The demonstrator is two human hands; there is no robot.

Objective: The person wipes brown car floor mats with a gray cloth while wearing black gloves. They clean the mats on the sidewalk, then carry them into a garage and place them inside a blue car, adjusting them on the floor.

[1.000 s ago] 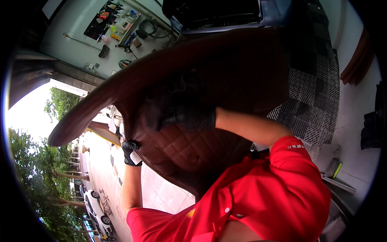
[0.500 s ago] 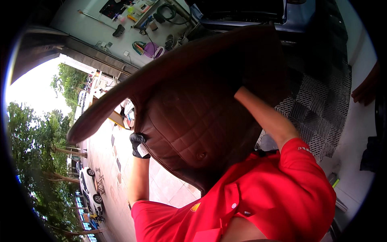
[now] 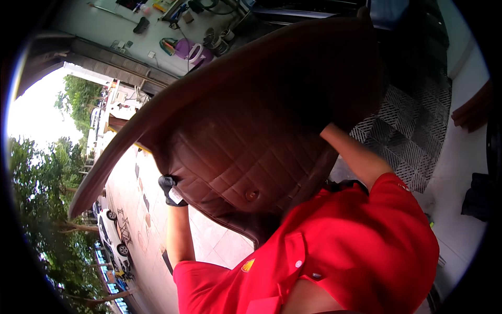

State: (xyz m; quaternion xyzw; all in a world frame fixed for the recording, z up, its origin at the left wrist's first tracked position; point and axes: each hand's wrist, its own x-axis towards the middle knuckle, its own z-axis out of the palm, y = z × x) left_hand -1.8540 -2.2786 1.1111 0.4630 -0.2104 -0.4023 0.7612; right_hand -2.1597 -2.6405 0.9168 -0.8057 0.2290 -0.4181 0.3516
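Observation:
A large dark brown quilted leather car mat [image 3: 219, 162] with a raised rim is held up in front of me, tilted. My left hand [image 3: 170, 189], in a black glove, is closed on its left edge, with a white tag beside the fingers. From the right my arm reaches over the mat. My right hand [image 3: 316, 119], dark-gloved too, lies against the mat's shadowed part, and its fingers cannot be made out. A round button-like fitting [image 3: 252, 194] shows on the mat's near part.
A blue car [image 3: 389, 13] stands at the far right, beside black-and-grey floor tiles [image 3: 405, 141]. Purple buckets [image 3: 193, 51] stand by the far wall. Outside on the left are a white car [image 3: 111, 233] and trees. Dark brown pieces [image 3: 473, 112] lie at the right.
The mat has swung, its far left end moving left and down in view. My left hand has shifted slightly left, still on the edge; my right arm has moved a little right.

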